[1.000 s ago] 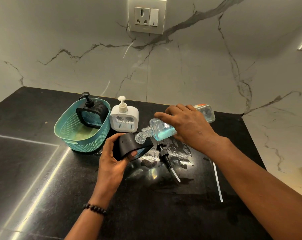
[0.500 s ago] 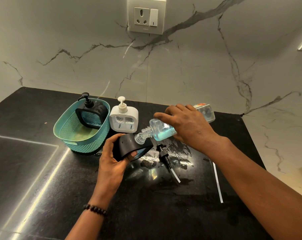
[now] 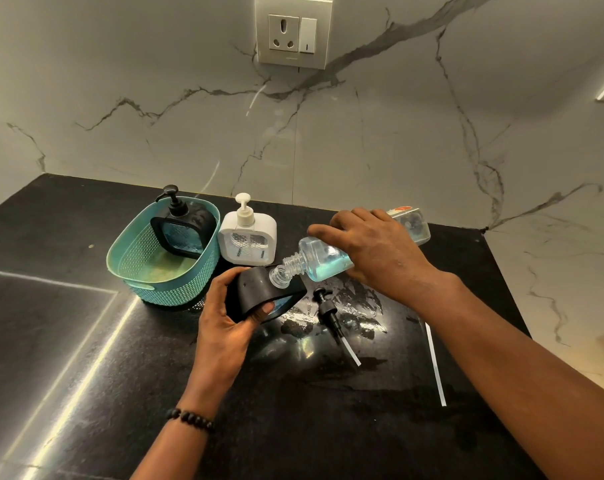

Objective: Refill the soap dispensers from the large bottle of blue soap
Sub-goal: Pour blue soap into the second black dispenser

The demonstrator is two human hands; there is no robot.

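Right hand still grips the tilted large bottle over the black dispenser, clasped by the left hand. Nothing has shifted; pouring apparently continues.

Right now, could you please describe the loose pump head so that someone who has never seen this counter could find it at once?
Start at the teal basket on the black counter and look right, past the tilted black dispenser held in the left hand. The loose pump head lies flat there on the wet patch. Unlike the other two pumps, it is off its bottle, its white tube bare.
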